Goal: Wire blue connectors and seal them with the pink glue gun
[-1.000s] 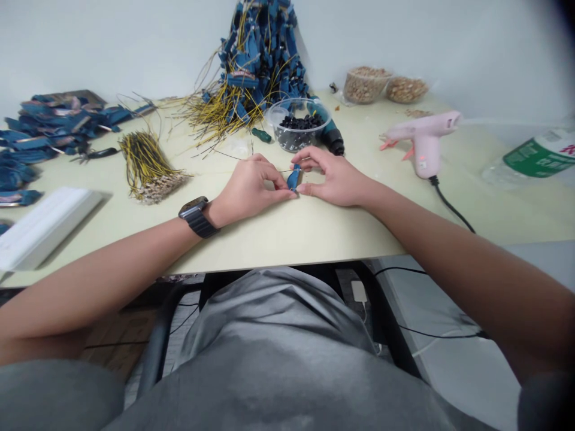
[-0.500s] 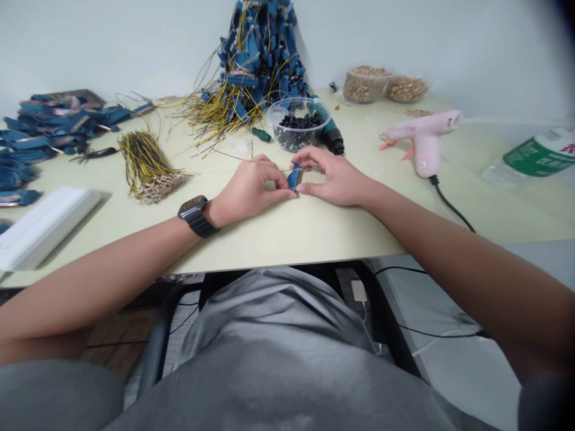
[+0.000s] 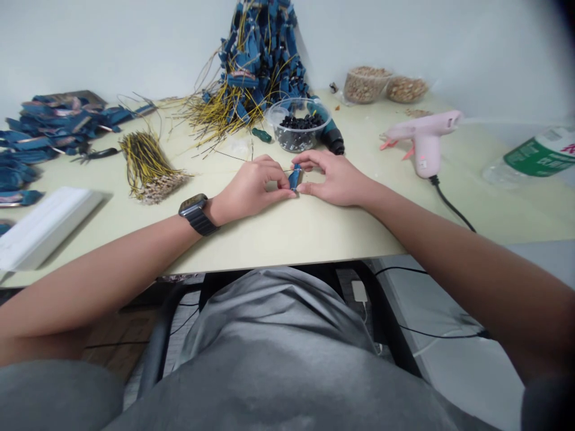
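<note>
A small blue piece (image 3: 294,178) with thin wires is held between my two hands, low over the table. My left hand (image 3: 254,187), below a dark watch, pinches its left side with thumb and index finger. From the other side, my right hand (image 3: 335,178) grips it between thumb and curled fingers. A thin dark wire runs left from the piece behind my left hand. Fine detail on the piece is too small to make out.
Behind my hands stands a clear tub (image 3: 299,129) of small black parts. A pink glue gun (image 3: 426,140) and a bottle (image 3: 534,155) are to the right. Leftward lie a yellow-black wire bundle (image 3: 148,167), pliers (image 3: 96,154), a white box (image 3: 47,227) and blue pieces (image 3: 49,129).
</note>
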A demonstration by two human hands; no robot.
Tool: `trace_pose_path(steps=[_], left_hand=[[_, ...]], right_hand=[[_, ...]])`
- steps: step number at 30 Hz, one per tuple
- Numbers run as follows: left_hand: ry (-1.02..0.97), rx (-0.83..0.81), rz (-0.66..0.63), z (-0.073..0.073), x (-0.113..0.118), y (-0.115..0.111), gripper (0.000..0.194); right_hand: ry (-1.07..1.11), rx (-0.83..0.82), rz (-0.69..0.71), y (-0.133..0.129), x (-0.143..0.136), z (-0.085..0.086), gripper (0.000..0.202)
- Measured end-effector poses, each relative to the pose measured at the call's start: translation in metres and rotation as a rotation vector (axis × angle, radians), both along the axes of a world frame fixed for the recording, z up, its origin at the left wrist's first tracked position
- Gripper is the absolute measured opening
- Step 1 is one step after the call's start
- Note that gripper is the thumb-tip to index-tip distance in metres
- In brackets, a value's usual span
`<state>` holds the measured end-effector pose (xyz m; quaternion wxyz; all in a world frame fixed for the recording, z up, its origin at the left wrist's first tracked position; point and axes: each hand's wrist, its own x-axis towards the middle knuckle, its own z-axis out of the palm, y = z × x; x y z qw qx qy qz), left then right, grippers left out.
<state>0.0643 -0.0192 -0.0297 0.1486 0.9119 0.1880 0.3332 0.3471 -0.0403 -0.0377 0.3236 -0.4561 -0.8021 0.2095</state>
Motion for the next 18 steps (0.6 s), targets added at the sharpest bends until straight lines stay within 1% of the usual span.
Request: trace_pose_path(steps=[7, 12, 18], left_hand=[[0.06, 0.007, 0.041, 0.004, 0.0, -0.005, 0.022], [0.068, 0.025, 0.037, 0.007, 0.0, -0.008, 0.013], [0.097, 0.002, 0.056, 0.011, 0.001, -0.011, 0.014]], right_hand=[[-0.007, -0.017, -0.002, 0.0, 0.0, 0.0, 0.066], [0.011, -0.02, -0.005, 0.001, 0.0, -0.001, 0.067], [-0.014, -0.013, 0.0, 0.0, 0.001, 0.0, 0.066]])
